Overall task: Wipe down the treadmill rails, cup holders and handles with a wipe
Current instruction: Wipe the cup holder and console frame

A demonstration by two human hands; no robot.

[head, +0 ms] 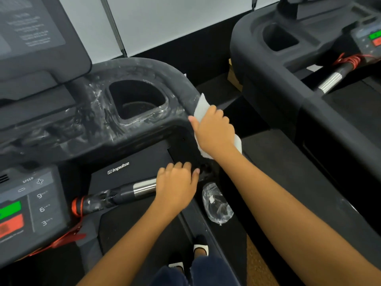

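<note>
White wipe (pixel 201 109) sits folded under my right hand (pixel 214 133), fingers pressed flat over it against the rounded outer corner of the dark plastic rail (pixel 181 83). That rail's long axis curves back and left around the cup holder (pixel 136 100), whose rim shows streaky wet smears. My left hand (pixel 175 186) wraps around the front handle (pixel 123 193), beside its brushed-metal sleeve. I judge the right hand nearer for the rail's lower run.
</note>
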